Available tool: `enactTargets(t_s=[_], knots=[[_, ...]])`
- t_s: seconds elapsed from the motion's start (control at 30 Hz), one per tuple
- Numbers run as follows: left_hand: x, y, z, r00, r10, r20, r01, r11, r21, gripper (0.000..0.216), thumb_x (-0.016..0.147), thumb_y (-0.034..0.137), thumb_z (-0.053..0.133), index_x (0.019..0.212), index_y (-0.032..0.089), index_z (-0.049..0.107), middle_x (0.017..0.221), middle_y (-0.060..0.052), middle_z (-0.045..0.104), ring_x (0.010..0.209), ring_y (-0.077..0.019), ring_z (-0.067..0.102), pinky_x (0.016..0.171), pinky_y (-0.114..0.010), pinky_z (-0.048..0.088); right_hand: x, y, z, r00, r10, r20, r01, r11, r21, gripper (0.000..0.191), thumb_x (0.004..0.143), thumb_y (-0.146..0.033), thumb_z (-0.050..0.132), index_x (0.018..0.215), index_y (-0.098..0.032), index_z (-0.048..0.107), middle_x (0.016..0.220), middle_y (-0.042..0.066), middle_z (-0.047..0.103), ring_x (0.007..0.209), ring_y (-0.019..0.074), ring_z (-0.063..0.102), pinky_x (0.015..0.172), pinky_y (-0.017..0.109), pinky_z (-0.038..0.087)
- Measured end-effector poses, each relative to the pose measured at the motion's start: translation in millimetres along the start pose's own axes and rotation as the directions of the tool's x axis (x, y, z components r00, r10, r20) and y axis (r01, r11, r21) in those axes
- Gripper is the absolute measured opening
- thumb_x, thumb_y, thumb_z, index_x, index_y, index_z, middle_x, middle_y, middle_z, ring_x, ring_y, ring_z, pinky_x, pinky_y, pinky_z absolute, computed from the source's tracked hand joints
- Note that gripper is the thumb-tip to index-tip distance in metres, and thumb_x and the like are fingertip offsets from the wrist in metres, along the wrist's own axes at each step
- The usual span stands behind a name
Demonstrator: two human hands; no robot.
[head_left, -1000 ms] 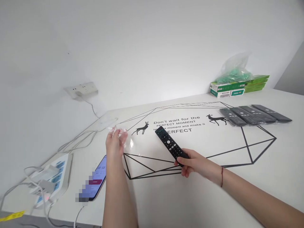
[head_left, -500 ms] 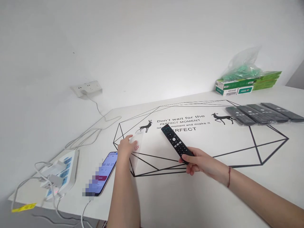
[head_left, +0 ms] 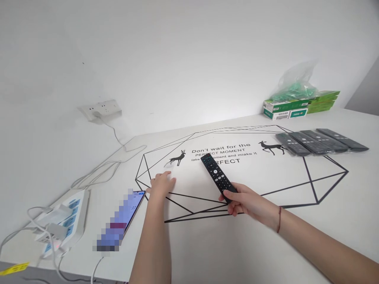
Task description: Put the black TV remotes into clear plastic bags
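My right hand (head_left: 241,199) grips the lower end of a black remote control (head_left: 217,175), thumb on top near the bottom. The remote is tilted with its buttons facing up and its top end pointing away to the left. My left hand (head_left: 162,183) is low over the table on the left, its fingers bent and closed on a clear plastic bag (head_left: 169,166). Part of the bag sticks out beyond the fingers near the printed deer; the hand hides the rest.
Several bagged remotes (head_left: 309,142) lie in a row at the right. Green and white boxes (head_left: 286,108) with a plastic bag (head_left: 296,85) on top stand against the wall. A phone (head_left: 124,221), a power strip (head_left: 69,223) and loose cables (head_left: 99,173) occupy the left side of the table (head_left: 207,244).
My left hand has closed on the plastic bag, which lay flatter beside it and is now mostly under the hand. The right hand still holds the remote. The view has shifted slightly.
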State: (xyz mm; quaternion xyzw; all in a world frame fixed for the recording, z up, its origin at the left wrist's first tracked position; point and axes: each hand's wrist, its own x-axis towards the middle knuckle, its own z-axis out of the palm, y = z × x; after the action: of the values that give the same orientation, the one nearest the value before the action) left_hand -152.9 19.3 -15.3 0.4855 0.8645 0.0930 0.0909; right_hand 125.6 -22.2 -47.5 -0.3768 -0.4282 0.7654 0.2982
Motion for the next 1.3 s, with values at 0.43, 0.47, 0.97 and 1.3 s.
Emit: enactTargets(t_s=[0.43, 0.47, 0.97, 1.3], knots=[[-89, 106, 62, 0.81, 0.585, -0.045, -0.213, 0.221, -0.952, 0.043, 0.092, 0.051, 0.037, 0.123, 0.025, 0.051, 0.115, -0.007, 0.06, 0.107, -0.0218, 0.056, 0.09, -0.036, 0.044, 0, -5, -2, 0.907, -0.369, -0.204, 0.224, 0.832, -0.508, 0.034, 0.086, -0.036, 0.051, 0.119, -0.028, 0.047, 0.083, 0.001, 0.056, 0.06, 0.015, 0.054, 0.055, 0.03, 0.046], [-90, 104, 64, 0.801, 0.597, -0.034, -0.198, 0.211, -0.957, 0.043, 0.089, 0.051, 0.044, 0.123, 0.025, 0.05, 0.118, -0.008, 0.059, 0.108, -0.0219, 0.055, 0.09, -0.035, 0.044, -1, -6, -2, 0.875, -0.441, -0.198, 0.245, 0.758, -0.604, 0.038, 0.087, -0.035, 0.051, 0.124, -0.03, 0.046, 0.087, 0.002, 0.056, 0.067, 0.0176, 0.056, 0.061, 0.033, 0.048], [-81, 95, 49, 0.652, 0.746, 0.138, 0.087, 0.107, -0.99, 0.038, 0.086, 0.054, 0.047, 0.096, 0.018, 0.056, 0.087, -0.005, 0.06, 0.054, -0.0096, 0.051, 0.067, -0.034, 0.048, 6, -8, 0, 0.967, -0.174, -0.184, 0.14, 0.973, -0.186, 0.046, 0.082, -0.063, 0.051, 0.09, -0.018, 0.054, 0.075, 0.002, 0.061, 0.055, 0.0129, 0.063, 0.052, 0.026, 0.052], [-83, 95, 45, 0.658, 0.75, 0.062, -0.013, 0.093, -0.996, 0.03, 0.086, 0.049, 0.051, 0.09, 0.019, 0.051, 0.073, 0.001, 0.054, 0.056, -0.0099, 0.05, 0.061, -0.029, 0.045, 7, -3, 3, 0.928, -0.315, -0.2, 0.25, 0.923, -0.293, 0.055, 0.076, -0.069, 0.052, 0.095, -0.017, 0.053, 0.079, 0.002, 0.059, 0.054, 0.0119, 0.059, 0.05, 0.026, 0.047]])
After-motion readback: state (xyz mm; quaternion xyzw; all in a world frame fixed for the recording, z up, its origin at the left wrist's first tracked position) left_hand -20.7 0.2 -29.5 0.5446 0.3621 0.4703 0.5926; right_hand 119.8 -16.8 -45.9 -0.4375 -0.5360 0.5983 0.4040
